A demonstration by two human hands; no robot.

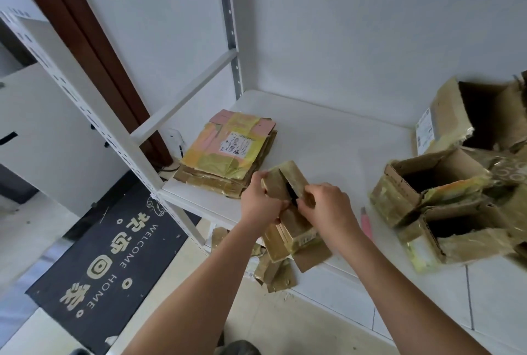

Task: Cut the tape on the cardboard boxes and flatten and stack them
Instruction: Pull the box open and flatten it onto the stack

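Home entryway, probably serving as a storage corner. A dark doormat point(105, 266) reading "WELCOME HOME" is lying on the pale tiled floor point(285, 326) beside a brown door frame point(94, 49). A white slotted metal shelving unit point(137, 138) is standing against plain white walls point(356, 26), its shelf carrying a stack of flattened parcel cartons point(228, 155) and opened cardboard boxes point(445, 197) bearing shipping labels, as household deliveries do.

Both hands, left point(261, 203) and right point(328, 206), curled, arms extended.
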